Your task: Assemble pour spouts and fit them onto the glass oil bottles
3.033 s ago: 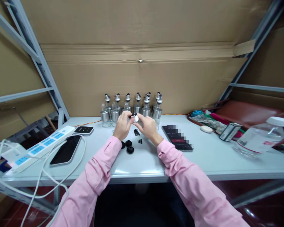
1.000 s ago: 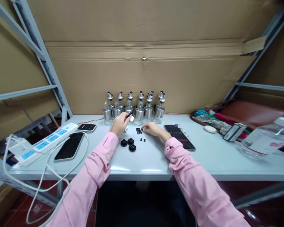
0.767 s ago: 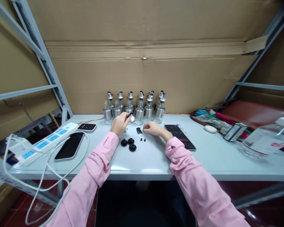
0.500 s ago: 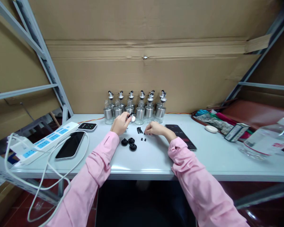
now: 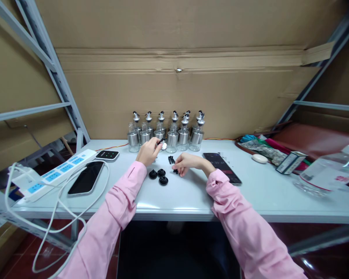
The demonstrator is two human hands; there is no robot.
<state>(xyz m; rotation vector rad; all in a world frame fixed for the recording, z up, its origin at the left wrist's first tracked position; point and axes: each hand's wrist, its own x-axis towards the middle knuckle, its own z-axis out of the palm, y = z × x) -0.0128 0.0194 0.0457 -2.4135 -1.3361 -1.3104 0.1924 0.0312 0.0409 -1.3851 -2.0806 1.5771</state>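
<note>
My left hand (image 5: 147,151) is closed in a pinch on a pourer top (image 5: 163,146) with a black lever and a silvery-white body, in front of the glass bottles (image 5: 172,138). My right hand (image 5: 187,162) is low over the table, fingertips pinched at a small black piece (image 5: 175,171); the fingers partly hide it. Just behind these fingertips lie several slim black levers (image 5: 171,159). Left of my right hand, three round black stoppers (image 5: 161,173) rest on the table.
Several steel-sleeved bottles at the back carry pourers (image 5: 185,119); others are open-necked. A dark phone (image 5: 222,168) lies at right, another phone (image 5: 86,178) and a power strip (image 5: 56,174) with white cables at left. A large plastic bottle (image 5: 331,170) stands far right.
My right hand has moved slightly left and nearer, from beside the black levers to the small black pieces. My left hand has stayed in place with the pourer top.
</note>
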